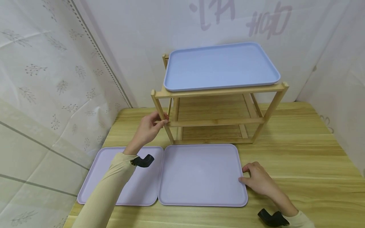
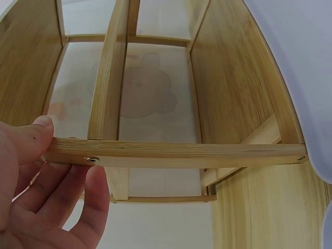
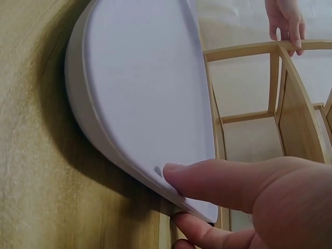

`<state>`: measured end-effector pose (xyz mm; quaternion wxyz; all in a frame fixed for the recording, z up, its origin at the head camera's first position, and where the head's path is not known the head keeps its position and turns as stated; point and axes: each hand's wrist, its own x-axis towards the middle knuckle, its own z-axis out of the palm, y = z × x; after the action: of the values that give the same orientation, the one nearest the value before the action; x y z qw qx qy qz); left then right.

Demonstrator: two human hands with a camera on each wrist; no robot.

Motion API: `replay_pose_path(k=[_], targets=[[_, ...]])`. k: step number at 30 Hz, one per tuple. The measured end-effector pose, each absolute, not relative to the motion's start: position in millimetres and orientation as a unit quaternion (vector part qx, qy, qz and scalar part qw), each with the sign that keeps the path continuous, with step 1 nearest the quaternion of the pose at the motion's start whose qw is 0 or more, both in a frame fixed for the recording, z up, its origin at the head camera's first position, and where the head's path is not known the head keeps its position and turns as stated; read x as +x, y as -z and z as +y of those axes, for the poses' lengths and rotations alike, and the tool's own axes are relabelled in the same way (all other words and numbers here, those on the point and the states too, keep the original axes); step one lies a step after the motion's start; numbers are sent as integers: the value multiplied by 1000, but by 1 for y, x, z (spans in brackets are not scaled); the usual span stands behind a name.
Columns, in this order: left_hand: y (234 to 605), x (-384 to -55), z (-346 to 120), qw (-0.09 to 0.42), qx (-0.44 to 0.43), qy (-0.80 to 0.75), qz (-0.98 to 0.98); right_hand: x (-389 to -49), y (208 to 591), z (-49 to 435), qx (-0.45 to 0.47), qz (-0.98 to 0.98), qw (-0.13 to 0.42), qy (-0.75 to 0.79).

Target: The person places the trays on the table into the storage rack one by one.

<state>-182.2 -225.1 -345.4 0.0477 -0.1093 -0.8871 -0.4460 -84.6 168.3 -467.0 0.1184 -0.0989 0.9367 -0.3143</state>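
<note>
A wooden rack (image 1: 216, 122) stands at the back of the table, with a pale blue tray (image 1: 219, 66) lying on its top. My left hand (image 1: 148, 128) grips the rack's left front post (image 2: 207, 153), thumb on one side and fingers curled round the other. In front of the rack, two lavender trays lie side by side: the left tray (image 1: 142, 186), partly covered by my left forearm, and the right tray (image 1: 199, 174). My right hand (image 1: 258, 179) pinches the right tray's right edge. In the right wrist view its thumb (image 3: 207, 179) presses the rim from above, with fingers underneath.
The rack has lower wooden shelves beneath its top. Pale curtains (image 1: 57, 79) hang to the left and behind the table. Bare wooden tabletop (image 1: 308, 152) extends to the right of the rack and the right tray.
</note>
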Motion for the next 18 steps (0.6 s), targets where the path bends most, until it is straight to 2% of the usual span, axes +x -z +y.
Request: replay_pose_path(k=[18], targets=[[346,-183,-225,49,-112,454,-882,-82,467,165,-105,936,115,316]])
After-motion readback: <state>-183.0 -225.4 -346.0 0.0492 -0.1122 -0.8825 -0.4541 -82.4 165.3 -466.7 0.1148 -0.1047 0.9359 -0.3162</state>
